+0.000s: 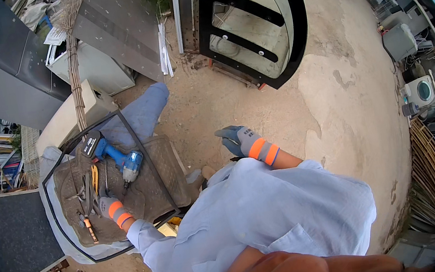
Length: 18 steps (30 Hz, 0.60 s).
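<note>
My left hand point(110, 206), in a grey glove with an orange cuff band, is down among hand tools on a worn brown mat point(143, 199). Its fingers are curled beside a dark curved hand tool point(89, 194); what they grip is partly hidden. Close by lie a yellow-handled tool point(95, 179), an orange-handled tool point(90, 230) and a blue cordless impact driver point(118, 160) with a dark battery. A thin black frame-shaped strip point(151, 173) lies across the mat. Over the ground, my right hand point(240, 140), gloved alike, has its fingers stretched out and holds nothing.
Ahead stands a black-framed curved glass panel point(291, 25). Grey metal panels point(116, 25) and a white appliance casing point(91, 70) stand at the far left. A dark flat board point(15, 237) is on the left. Along the right lie a washing machine point(421, 91) and bundled sticks point(429, 159).
</note>
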### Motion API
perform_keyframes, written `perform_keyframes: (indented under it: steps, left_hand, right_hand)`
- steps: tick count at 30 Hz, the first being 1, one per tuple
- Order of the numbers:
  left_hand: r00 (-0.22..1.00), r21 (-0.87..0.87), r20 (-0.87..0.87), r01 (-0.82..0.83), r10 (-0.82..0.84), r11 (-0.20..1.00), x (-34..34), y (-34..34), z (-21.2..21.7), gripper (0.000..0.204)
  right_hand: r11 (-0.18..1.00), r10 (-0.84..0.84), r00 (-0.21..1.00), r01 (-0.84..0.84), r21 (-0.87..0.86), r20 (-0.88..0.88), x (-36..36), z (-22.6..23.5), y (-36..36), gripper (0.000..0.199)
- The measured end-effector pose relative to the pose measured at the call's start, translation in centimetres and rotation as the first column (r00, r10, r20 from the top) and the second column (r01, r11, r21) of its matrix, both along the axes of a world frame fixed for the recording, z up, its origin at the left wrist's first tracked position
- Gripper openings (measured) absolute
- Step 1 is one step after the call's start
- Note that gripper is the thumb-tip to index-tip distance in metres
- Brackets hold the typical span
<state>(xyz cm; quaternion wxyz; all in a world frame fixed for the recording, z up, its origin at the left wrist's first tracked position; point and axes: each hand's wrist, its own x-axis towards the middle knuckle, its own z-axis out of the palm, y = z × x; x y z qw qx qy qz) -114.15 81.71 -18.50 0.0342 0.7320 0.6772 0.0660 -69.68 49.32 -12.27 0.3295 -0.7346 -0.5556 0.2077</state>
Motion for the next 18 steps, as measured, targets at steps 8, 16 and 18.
perform_keyframes:
  steps: [8, 16, 18]
  left_hand:
    - [0.995, 0.056, 0.102, -0.023, 0.018, 0.998, 0.3, 0.5, -2.5, 0.040]
    - [0.986, 0.000, 0.064, -0.151, 0.151, 0.988, 4.2, -1.2, -0.4, 0.056]
    - [0.980, -0.004, 0.069, -0.186, 0.185, 0.983, 4.9, -2.0, 0.3, 0.060]
  right_hand:
    - [0.989, -0.101, 0.993, 0.095, -0.112, -0.058, -0.2, 0.1, -1.7, 0.038]
    - [0.977, -0.199, 0.978, 0.194, -0.089, -0.063, 0.9, -0.5, -4.0, 0.036]
    - [0.977, -0.203, 0.975, 0.195, -0.089, -0.089, 1.2, -0.6, -5.0, 0.035]
